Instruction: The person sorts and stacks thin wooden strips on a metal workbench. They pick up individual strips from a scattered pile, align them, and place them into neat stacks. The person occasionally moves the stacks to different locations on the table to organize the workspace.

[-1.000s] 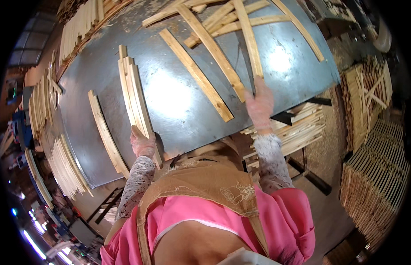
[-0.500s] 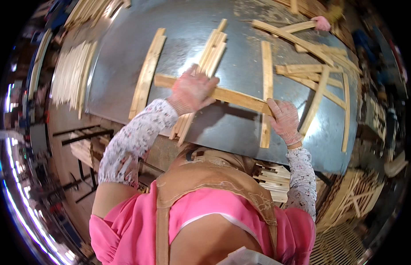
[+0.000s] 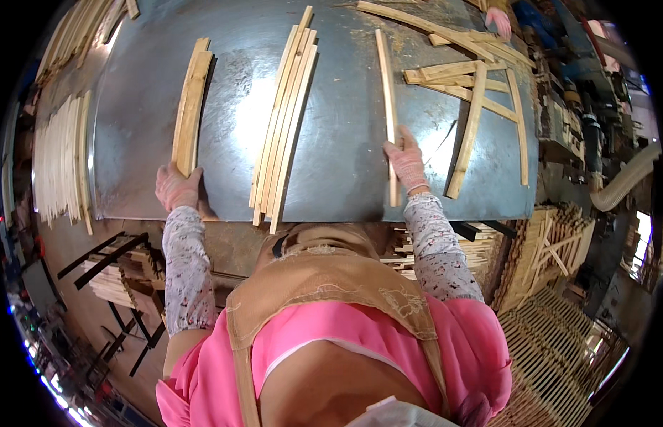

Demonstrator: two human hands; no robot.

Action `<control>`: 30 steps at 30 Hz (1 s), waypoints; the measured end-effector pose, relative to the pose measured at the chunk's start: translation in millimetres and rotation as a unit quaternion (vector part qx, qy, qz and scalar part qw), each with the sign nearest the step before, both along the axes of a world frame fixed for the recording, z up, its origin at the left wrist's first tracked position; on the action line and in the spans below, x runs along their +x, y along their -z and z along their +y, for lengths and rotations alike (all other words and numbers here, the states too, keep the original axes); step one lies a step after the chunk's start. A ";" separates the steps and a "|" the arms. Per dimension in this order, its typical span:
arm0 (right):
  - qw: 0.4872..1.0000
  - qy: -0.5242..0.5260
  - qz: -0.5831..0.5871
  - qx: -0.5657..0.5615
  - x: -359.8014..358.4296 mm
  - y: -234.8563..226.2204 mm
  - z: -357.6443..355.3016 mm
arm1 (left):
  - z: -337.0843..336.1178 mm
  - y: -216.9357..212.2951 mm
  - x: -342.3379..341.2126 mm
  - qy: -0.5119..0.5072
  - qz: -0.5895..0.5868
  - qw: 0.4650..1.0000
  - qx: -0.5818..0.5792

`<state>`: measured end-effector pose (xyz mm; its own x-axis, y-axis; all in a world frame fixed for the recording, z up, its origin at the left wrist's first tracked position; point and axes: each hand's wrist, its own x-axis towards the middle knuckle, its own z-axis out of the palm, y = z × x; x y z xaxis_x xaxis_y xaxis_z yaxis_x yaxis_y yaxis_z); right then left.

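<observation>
My left hand (image 3: pixel 178 186), in a pinkish work glove, is closed round the near end of a pair of wooden strips (image 3: pixel 191 114) lying side by side on the metal tabletop (image 3: pixel 346 135). Farther right, my right hand (image 3: pixel 407 161), gloved alike, grips a single narrow wooden strip (image 3: pixel 385 85) near its lower end; its narrow side seems to face up. Between my hands lies a bundle of several long wooden strips (image 3: pixel 285 121), pointing away from me and touched by neither hand.
Crossed wooden pieces (image 3: pixel 470 78) lie at the right of the table. A co-worker's gloved hand (image 3: pixel 498 23) shows beyond them. Stacked pale strips (image 3: pixel 57 160) stand left of the table. A slatted wooden stack (image 3: pixel 552 249) and a black metal stand (image 3: pixel 103 260) flank me below.
The strip that lay crosswise under both hands is no longer across the others. My left hand has moved left to the pair; my right hand has taken hold of the right-hand strip, which has turned.
</observation>
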<state>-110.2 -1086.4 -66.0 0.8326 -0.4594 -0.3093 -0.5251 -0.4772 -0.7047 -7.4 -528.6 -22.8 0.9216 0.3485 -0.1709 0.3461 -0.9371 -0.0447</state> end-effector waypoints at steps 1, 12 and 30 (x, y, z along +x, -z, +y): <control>0.996 0.012 0.013 0.092 4.7 -8.4 14.2 | 16.0 21.5 -3.8 0.019 -0.041 0.999 0.021; 0.966 -0.250 0.055 0.034 46.1 -7.8 233.1 | 19.1 35.8 4.4 0.040 -0.038 0.998 0.008; 0.961 0.272 -0.035 -0.028 -109.8 23.3 -121.5 | -4.3 -8.2 24.0 0.049 -0.061 0.997 0.020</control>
